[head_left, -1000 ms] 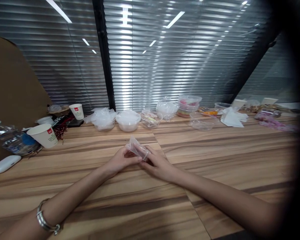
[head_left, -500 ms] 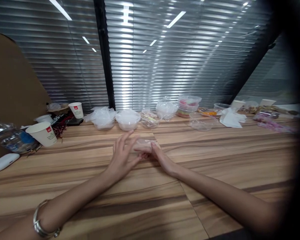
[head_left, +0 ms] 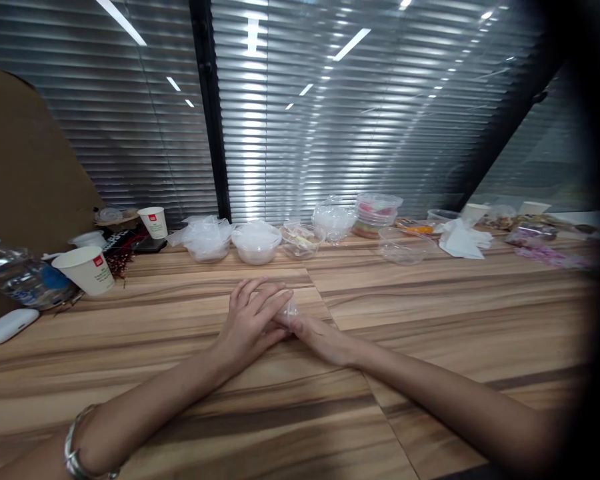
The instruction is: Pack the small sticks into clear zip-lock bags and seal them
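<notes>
My left hand (head_left: 253, 315) and my right hand (head_left: 325, 339) meet low over the middle of the wooden table. Between them is a small piece of clear, crinkled plastic (head_left: 289, 311), perhaps a bag or wrapping; most of it is covered. The fingers of my left hand lie close together, curved over its top and left side. From the right, my right hand grips it, with the thumb near the plastic and the other fingers largely hidden behind my left hand. Whether anything is inside the plastic cannot be made out.
Along the back stand white-lidded bowls (head_left: 257, 243), a clear bowl with wrapped pieces (head_left: 303, 240), stacked plastic tubs (head_left: 377, 212), a clear lid (head_left: 404, 247) and crumpled tissues (head_left: 463, 239). Paper cups (head_left: 87, 270), a plastic bottle (head_left: 30, 277) and a white case (head_left: 9, 327) are at left.
Both hands have come slightly nearer to me. My left hand's fingers, raised and spread before, have folded down over the plastic, so less of it shows.
</notes>
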Tool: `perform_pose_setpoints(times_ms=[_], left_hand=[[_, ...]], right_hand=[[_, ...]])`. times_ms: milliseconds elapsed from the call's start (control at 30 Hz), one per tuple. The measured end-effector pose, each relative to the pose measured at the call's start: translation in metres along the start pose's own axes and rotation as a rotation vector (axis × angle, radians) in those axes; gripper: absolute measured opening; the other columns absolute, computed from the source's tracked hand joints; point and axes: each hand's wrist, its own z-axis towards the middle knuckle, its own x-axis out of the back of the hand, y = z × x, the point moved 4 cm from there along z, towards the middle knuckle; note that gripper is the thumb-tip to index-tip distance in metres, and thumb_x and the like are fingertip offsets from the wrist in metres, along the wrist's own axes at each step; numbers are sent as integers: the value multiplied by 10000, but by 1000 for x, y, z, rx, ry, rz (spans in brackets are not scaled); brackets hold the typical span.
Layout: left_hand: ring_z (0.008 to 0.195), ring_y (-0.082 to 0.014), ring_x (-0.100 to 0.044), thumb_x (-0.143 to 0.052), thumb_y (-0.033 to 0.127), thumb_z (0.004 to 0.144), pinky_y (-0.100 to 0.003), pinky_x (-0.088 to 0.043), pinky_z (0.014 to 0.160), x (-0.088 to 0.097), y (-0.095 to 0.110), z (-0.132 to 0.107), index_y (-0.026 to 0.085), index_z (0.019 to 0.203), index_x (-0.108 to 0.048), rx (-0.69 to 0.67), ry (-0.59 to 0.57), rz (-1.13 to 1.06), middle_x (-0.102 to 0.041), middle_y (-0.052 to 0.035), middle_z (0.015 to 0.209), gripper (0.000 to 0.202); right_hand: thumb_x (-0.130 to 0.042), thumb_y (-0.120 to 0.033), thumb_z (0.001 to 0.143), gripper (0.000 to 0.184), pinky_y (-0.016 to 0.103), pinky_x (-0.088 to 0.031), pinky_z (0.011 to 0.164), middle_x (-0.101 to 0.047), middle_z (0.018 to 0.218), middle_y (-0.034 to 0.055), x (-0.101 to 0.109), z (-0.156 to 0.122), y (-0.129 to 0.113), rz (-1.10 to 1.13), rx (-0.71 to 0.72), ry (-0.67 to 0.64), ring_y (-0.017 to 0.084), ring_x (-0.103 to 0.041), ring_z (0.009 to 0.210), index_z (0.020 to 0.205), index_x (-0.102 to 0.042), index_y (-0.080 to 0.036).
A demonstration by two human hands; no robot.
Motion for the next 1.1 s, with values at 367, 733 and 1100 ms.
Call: perform_pose_setpoints(times_ms=[367, 733, 1100], left_hand=[[1192, -277, -364, -614, 296, 756, -463, -285, 982, -6, -36, -3, 251, 1177, -497, 320, 97, -106, -549, -60, 1182, 439], [1216, -286, -318, -592, 197, 763, -465, -249, 982, -3, -16, -2, 254, 1150, -524, 145, 37, 33, -557, -60, 1170, 397], [1173, -255, -404, -518, 147, 829, -482, -226, 1013, 2, 5, -6, 250, 1092, -587, -124, 211, 190, -594, -54, 1178, 291]], right_hand=[[-404, -437, 881, 369, 334, -414, 847, -622, 936, 55, 19, -5, 24, 320, -160, 521, 173, -555, 841, 1082, -629, -223], [-575, -320, 799, 307, 331, -426, 862, -559, 1163, 22, 5, -3, 19, 396, -197, 341, 180, -546, 979, 1102, -608, -280], [-564, -255, 818, 447, 428, -261, 1038, -443, 1251, 67, -2, -6, 4, 9, -189, 68, 227, -364, 1200, 1253, -468, -224]])
